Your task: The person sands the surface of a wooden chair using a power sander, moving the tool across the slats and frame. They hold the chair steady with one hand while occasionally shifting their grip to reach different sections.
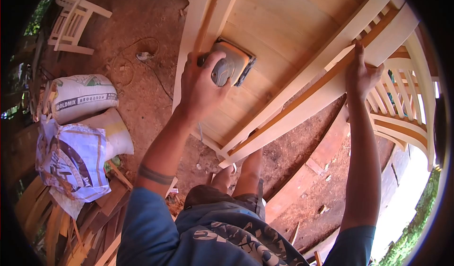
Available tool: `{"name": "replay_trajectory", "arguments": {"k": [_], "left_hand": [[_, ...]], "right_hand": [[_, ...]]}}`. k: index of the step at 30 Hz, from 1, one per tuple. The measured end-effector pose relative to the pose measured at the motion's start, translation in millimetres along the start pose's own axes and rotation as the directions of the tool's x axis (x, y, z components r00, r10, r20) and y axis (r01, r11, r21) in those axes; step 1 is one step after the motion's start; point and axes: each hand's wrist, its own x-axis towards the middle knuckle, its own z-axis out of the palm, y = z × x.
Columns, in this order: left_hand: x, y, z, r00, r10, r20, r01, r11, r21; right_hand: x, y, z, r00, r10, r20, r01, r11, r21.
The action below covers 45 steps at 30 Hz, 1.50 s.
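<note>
My left hand (204, 87) is wrapped round an orange and grey power sander (231, 63), whose pad lies against the inner side of a pale wooden piece of furniture (279, 34). Planks form its panel, with long rails along both sides. On the right, my right hand (362, 72) grips the wide outer wooden rail (326, 84), thumb and fingers on either side of it. The sander's underside and some of my fingertips are hidden.
White sacks (85, 98) and a printed bag (73, 159) stand at the left above scrap wood (101, 209). A small wooden frame (73, 22) is at the upper left. Slatted chair parts (402, 93) are at the right. A thin cord (158, 77) crosses the dirt floor.
</note>
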Motion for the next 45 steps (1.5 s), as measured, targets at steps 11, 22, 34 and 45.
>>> {"name": "replay_trajectory", "arguments": {"k": [11, 22, 34, 45], "left_hand": [[-13.9, -5.5, 10.3, 1.0, -0.002, -0.028, 0.003, 0.999, 0.038], [-4.0, 4.7, 6.5, 1.0, -0.023, -0.005, 0.023, 0.999, 0.035], [-0.8, 22.0, 14.9, 0.998, 0.004, -0.058, -0.005, 1.0, -0.011], [-12.2, 40.9, 19.6, 1.0, -0.017, -0.005, 0.017, 1.0, 0.01]], "right_hand": [[-3.2, -14.7, 1.1, 1.0, -0.004, -0.005, 0.004, 0.999, 0.038], [-3.3, -11.2, -2.4, 0.997, 0.074, 0.026, -0.073, 0.997, -0.011], [0.2, -8.4, -3.0, 0.999, 0.036, 0.01, -0.035, 0.997, -0.066], [-2.1, -12.0, -0.4, 1.0, -0.02, -0.009, 0.02, 1.0, 0.002]]}}
